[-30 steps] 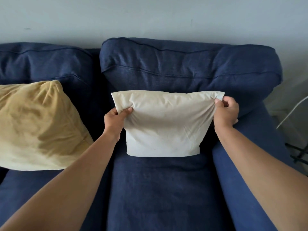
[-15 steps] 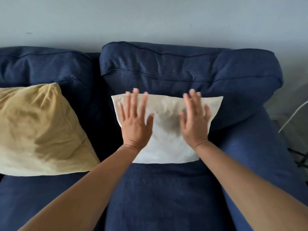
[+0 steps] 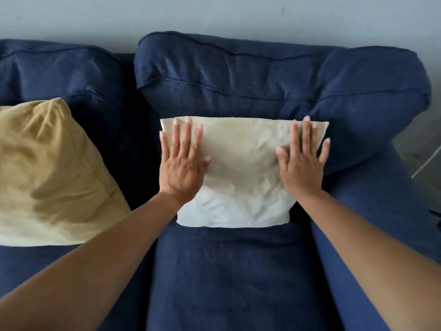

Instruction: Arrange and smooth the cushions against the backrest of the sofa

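The white cushion [image 3: 241, 173] stands propped against the sofa's blue backrest [image 3: 238, 87], with the left hand [image 3: 182, 161] and right hand [image 3: 301, 161] spread flat and gripping nothing, pressed on its outer edges, apparently to smooth the wrinkled cover and seat it upright.

A plain grey-white wall [image 3: 214, 13] rises behind, with dim floor [image 3: 427, 168] at the right edge
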`<state>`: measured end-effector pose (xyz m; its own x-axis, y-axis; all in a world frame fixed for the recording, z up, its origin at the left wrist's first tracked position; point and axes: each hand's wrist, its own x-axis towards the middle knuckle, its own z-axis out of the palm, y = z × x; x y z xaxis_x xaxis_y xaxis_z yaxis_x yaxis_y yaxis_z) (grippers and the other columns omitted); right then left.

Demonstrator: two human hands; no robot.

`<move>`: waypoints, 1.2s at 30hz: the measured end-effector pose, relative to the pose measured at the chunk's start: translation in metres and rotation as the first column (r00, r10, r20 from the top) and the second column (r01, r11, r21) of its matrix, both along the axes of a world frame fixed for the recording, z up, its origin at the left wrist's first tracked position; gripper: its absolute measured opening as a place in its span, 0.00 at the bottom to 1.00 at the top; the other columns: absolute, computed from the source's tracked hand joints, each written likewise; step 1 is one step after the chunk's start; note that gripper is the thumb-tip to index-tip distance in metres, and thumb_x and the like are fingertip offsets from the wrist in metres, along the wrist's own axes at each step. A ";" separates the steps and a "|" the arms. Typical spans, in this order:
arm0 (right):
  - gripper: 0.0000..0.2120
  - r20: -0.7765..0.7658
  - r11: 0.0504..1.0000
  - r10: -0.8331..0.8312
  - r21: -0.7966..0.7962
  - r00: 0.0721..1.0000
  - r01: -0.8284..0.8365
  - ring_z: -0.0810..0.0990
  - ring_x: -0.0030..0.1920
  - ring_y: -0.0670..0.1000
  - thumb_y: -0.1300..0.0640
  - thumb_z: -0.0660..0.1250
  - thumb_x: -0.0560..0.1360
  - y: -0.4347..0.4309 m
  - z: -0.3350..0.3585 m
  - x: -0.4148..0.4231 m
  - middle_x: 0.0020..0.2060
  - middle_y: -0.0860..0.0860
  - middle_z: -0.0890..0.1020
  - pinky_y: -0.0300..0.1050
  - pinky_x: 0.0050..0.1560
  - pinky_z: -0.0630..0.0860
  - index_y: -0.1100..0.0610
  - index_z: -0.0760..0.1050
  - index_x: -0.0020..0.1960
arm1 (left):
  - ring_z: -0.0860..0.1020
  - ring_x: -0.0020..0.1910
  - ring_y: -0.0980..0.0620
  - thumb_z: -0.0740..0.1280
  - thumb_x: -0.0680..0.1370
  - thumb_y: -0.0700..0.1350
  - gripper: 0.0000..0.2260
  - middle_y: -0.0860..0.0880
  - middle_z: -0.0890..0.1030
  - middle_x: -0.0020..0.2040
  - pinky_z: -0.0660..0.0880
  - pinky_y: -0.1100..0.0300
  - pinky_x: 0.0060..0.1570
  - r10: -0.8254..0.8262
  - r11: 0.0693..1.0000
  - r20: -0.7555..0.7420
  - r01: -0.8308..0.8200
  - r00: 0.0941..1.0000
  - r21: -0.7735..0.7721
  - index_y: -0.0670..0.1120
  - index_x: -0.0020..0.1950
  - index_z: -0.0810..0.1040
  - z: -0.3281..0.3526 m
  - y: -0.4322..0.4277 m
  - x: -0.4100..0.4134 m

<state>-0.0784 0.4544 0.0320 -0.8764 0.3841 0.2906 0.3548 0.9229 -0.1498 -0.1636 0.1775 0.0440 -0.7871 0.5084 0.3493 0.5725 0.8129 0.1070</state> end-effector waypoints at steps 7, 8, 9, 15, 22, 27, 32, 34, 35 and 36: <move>0.31 0.166 0.922 0.329 0.156 0.930 -0.354 0.43 0.81 0.53 0.38 0.45 0.82 -0.041 -0.046 0.026 0.81 0.52 0.45 0.61 0.77 0.40 0.49 0.45 0.82 | 0.48 0.81 0.42 0.51 0.83 0.60 0.32 0.45 0.49 0.83 0.43 0.40 0.78 -0.146 0.955 0.039 0.152 0.988 -0.256 0.47 0.82 0.46 -0.049 0.011 0.021; 0.31 0.189 0.950 0.265 0.116 0.945 -0.290 0.40 0.80 0.52 0.37 0.42 0.82 -0.031 -0.049 0.025 0.81 0.51 0.42 0.62 0.77 0.38 0.48 0.42 0.81 | 0.45 0.81 0.43 0.48 0.83 0.60 0.32 0.46 0.45 0.82 0.41 0.40 0.78 -0.079 0.954 0.050 0.090 0.996 -0.287 0.47 0.82 0.42 -0.052 0.005 0.013; 0.31 0.214 0.973 0.195 0.084 0.957 -0.217 0.36 0.80 0.51 0.37 0.40 0.82 -0.021 -0.050 0.025 0.80 0.50 0.38 0.62 0.76 0.37 0.48 0.38 0.81 | 0.41 0.81 0.45 0.46 0.83 0.61 0.33 0.46 0.41 0.82 0.40 0.39 0.78 -0.020 0.947 0.042 0.032 0.999 -0.321 0.47 0.81 0.38 -0.054 -0.002 0.006; 0.32 0.085 1.000 -0.016 -0.007 0.996 0.017 0.41 0.80 0.53 0.41 0.46 0.84 -0.013 -0.037 0.042 0.81 0.54 0.41 0.63 0.76 0.41 0.53 0.37 0.80 | 0.42 0.81 0.43 0.51 0.83 0.60 0.35 0.44 0.44 0.82 0.42 0.39 0.78 -0.033 0.993 -0.002 0.032 0.999 -0.114 0.43 0.82 0.41 -0.036 -0.001 0.016; 0.37 0.127 0.895 0.378 0.202 0.917 -0.397 0.42 0.81 0.54 0.35 0.50 0.81 -0.048 -0.027 0.021 0.81 0.53 0.42 0.60 0.76 0.33 0.51 0.43 0.82 | 0.48 0.81 0.42 0.62 0.73 0.71 0.50 0.42 0.47 0.82 0.49 0.37 0.77 -0.160 0.947 -0.047 0.140 0.986 -0.289 0.43 0.82 0.45 -0.050 0.013 0.041; 0.37 0.255 0.977 0.069 0.178 0.964 -0.117 0.32 0.79 0.55 0.33 0.42 0.80 0.000 -0.025 0.002 0.79 0.53 0.33 0.63 0.75 0.34 0.49 0.32 0.80 | 0.34 0.80 0.41 0.53 0.71 0.76 0.55 0.42 0.29 0.80 0.38 0.34 0.76 0.098 0.863 0.011 -0.079 0.995 -0.500 0.42 0.79 0.28 -0.053 -0.012 0.014; 0.35 0.257 0.994 -0.020 0.110 0.966 -0.009 0.34 0.79 0.56 0.38 0.45 0.81 0.005 -0.012 0.018 0.79 0.53 0.33 0.64 0.75 0.38 0.49 0.31 0.79 | 0.32 0.79 0.41 0.54 0.76 0.71 0.52 0.42 0.31 0.80 0.33 0.34 0.74 0.267 0.819 0.070 -0.188 0.961 -0.543 0.41 0.75 0.22 -0.033 -0.029 0.017; 0.35 0.271 0.997 -0.066 0.046 0.960 0.056 0.36 0.79 0.57 0.38 0.44 0.81 -0.007 0.002 0.030 0.79 0.54 0.33 0.64 0.75 0.40 0.50 0.32 0.80 | 0.32 0.79 0.42 0.56 0.77 0.69 0.50 0.42 0.31 0.81 0.32 0.36 0.73 0.300 0.836 0.139 -0.190 0.944 -0.515 0.42 0.75 0.23 -0.017 -0.033 0.027; 0.35 0.253 0.998 -0.064 0.013 0.965 0.063 0.37 0.80 0.57 0.38 0.45 0.81 -0.015 0.008 0.036 0.79 0.55 0.34 0.64 0.76 0.41 0.51 0.33 0.80 | 0.32 0.80 0.42 0.56 0.78 0.68 0.49 0.42 0.32 0.81 0.32 0.37 0.73 0.294 0.851 0.138 -0.193 0.946 -0.489 0.43 0.76 0.25 -0.009 -0.033 0.033; 0.35 0.261 0.999 -0.044 -0.006 0.964 0.047 0.39 0.80 0.58 0.39 0.45 0.81 -0.022 0.014 0.043 0.80 0.55 0.35 0.63 0.76 0.43 0.51 0.35 0.80 | 0.34 0.80 0.42 0.57 0.79 0.66 0.47 0.42 0.34 0.81 0.33 0.38 0.74 0.267 0.864 0.149 -0.168 0.952 -0.474 0.44 0.77 0.27 0.000 -0.035 0.040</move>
